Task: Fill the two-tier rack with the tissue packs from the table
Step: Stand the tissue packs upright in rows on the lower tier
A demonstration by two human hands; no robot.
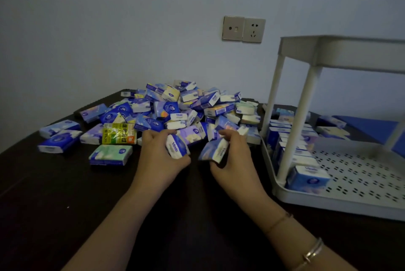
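Blue-and-white packs, one pinched in the left hand (161, 154) and one in the right hand (232, 156), should go upright beside the row in the rack (328, 199) at three o'clock

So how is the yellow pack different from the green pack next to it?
The yellow pack has shiny, crinkly wrapping with big dark writing; the green pack looks smooth, pale green and white with a blue bottom edge and a small round logo. The yellow pack lies against the big pile; the green pack lies nearer the person, a little apart from the pile. Both lie flat on the dark table, and neither hand touches them.
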